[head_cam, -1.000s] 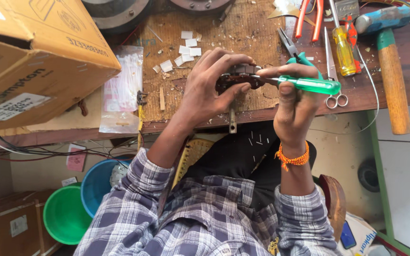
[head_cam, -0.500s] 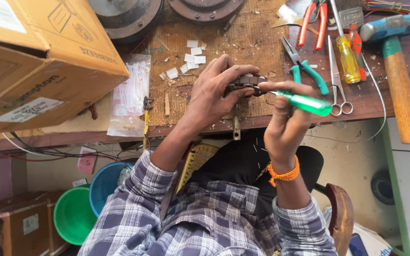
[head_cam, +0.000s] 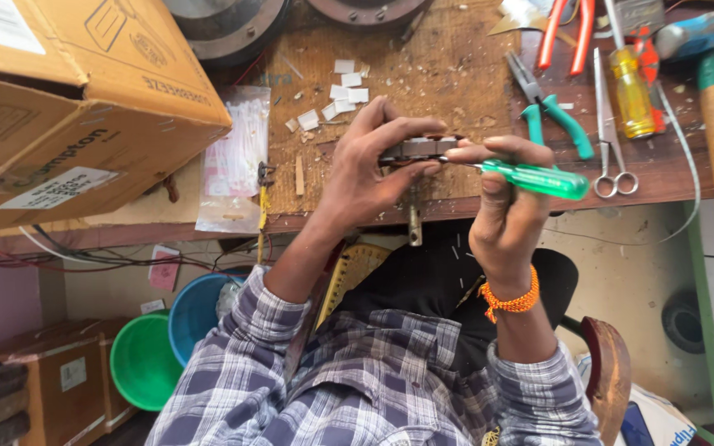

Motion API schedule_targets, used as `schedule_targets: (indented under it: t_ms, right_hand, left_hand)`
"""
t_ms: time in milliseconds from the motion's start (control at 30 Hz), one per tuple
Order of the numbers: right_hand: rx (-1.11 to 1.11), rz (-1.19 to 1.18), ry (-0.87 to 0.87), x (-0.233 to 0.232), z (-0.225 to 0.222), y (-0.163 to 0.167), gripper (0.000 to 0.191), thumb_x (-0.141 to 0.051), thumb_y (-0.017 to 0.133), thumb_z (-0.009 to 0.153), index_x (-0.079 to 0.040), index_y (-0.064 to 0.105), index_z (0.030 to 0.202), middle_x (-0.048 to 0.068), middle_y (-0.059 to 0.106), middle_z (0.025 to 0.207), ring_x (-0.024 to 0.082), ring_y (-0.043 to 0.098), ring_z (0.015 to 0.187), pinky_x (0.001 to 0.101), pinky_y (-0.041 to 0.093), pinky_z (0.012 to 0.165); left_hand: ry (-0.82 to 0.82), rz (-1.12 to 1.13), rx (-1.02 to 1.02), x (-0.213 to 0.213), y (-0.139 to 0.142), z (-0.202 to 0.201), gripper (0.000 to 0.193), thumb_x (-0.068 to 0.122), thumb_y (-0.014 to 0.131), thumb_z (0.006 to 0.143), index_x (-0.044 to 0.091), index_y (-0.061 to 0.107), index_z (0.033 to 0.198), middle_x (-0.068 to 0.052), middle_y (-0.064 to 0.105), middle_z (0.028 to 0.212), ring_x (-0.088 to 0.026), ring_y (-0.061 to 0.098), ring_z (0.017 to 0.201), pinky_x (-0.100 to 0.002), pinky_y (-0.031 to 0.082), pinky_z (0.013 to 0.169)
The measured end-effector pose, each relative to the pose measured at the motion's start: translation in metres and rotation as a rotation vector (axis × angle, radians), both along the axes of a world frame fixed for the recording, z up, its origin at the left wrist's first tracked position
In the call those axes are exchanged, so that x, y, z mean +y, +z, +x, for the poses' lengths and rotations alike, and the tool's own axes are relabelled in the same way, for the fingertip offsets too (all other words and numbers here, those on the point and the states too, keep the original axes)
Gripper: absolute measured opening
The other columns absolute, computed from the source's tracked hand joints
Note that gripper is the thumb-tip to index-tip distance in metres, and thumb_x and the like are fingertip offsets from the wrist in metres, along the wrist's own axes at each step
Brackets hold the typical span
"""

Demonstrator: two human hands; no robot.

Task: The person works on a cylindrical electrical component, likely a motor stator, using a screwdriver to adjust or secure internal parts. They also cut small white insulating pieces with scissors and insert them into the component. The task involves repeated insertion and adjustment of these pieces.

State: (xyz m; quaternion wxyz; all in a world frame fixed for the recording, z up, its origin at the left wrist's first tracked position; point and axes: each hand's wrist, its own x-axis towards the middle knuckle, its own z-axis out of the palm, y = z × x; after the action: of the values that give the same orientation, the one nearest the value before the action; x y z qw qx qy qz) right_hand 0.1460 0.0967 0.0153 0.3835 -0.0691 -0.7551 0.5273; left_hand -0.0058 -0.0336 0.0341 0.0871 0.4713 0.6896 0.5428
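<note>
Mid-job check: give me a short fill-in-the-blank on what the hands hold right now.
The right hand holds a screwdriver with a ____ handle.
The left hand grips a small dark part above the wooden ____.
The bracelet on the right wrist is ____.

Missing words: green; workbench; orange

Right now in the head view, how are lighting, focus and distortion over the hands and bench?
Head view: even, soft light with only faint shadows; the left hand, the right hand and the green-handled translucent screwdriver look sharp, without motion blur; mild glare on the yellow-handled screwdriver; the brown cardboard box looms large at the left edge, suggesting wide-angle stretch.
</note>
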Motion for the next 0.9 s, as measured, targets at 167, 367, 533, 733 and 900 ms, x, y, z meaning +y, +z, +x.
schedule_targets:
  t_ms: [167,367,533,733,900]
  right_hand:
    - [0.101,0.065,0.048,0.004,0.006,-0.013,0.033,-0.032,0.049,0.12,-0.003,0.043,0.134,0.015,0.069,0.116,0.023,0.072,0.112,0.0399,0.056,0.115]
    - [0.085,-0.017,0.063,0.015,0.001,-0.01,0.04,-0.036,0.054,0.114,0.0,0.047,0.128,0.02,0.073,0.116,0.029,0.074,0.11,0.0397,0.06,0.104]
    - [0.016,-0.118,0.051,0.006,0.018,-0.005,0.039,-0.034,0.053,0.117,0.001,0.045,0.132,0.019,0.073,0.117,0.027,0.074,0.113,0.0382,0.058,0.107]
    - [0.077,0.169,0.063,-0.001,0.012,-0.007,0.026,-0.026,0.05,0.118,-0.002,0.046,0.126,0.018,0.071,0.122,0.026,0.071,0.114,0.0424,0.056,0.114]
    - [0.196,0.092,0.046,-0.01,0.003,-0.015,0.023,-0.027,0.052,0.117,-0.005,0.045,0.121,0.016,0.07,0.121,0.027,0.071,0.114,0.0443,0.056,0.115]
  left_hand:
    - [0.042,-0.004,0.165,0.003,-0.002,0.004,0.043,0.024,0.09,0.08,0.016,0.074,0.119,-0.003,0.056,0.096,-0.021,0.06,0.092,-0.037,0.051,0.08]
    - [0.023,0.005,0.151,0.006,0.001,-0.001,0.042,0.026,0.087,0.082,0.015,0.074,0.12,-0.003,0.056,0.094,-0.021,0.057,0.091,-0.038,0.049,0.08]
    - [-0.001,0.028,0.198,-0.003,-0.01,0.0,0.043,0.028,0.089,0.083,0.015,0.072,0.12,-0.003,0.054,0.098,-0.021,0.055,0.093,-0.038,0.048,0.081]
    - [0.001,0.047,0.195,-0.002,-0.019,0.0,0.042,0.024,0.089,0.083,0.014,0.072,0.12,-0.002,0.055,0.097,-0.02,0.056,0.093,-0.037,0.048,0.08]
    - [0.029,0.078,0.201,-0.004,-0.022,0.001,0.043,0.025,0.089,0.082,0.014,0.073,0.12,-0.002,0.054,0.099,-0.019,0.056,0.096,-0.037,0.048,0.083]
